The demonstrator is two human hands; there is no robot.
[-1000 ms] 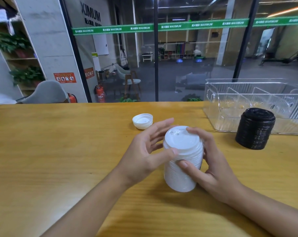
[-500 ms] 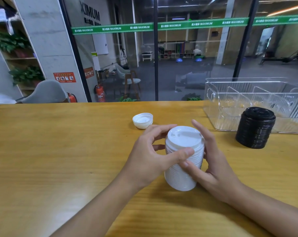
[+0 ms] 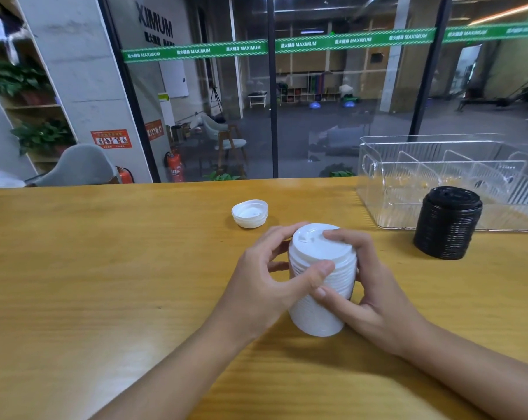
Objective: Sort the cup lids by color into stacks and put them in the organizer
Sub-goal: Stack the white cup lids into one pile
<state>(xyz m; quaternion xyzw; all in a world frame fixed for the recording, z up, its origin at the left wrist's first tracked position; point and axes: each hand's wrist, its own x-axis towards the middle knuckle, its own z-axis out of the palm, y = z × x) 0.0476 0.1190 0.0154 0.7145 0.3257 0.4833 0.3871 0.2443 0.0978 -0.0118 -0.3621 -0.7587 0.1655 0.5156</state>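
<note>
The white stack [image 3: 315, 316] stands upright on the desk [image 3: 105, 268], clasped from both sides. The left grip [image 3: 265, 280] curls round it, thumb on its near side. The right grip [image 3: 378, 301] wraps its right side, one finger on top. Behind lie upturned white lids [image 3: 250, 213]; a black stack [image 3: 447, 222] stands just before the clear organizer [image 3: 378, 183].

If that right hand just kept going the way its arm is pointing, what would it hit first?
The white lid stack, which the right hand grips; the left hand grips its other side. Further along, probably the upturned white lids, though depth is unclear.
</note>
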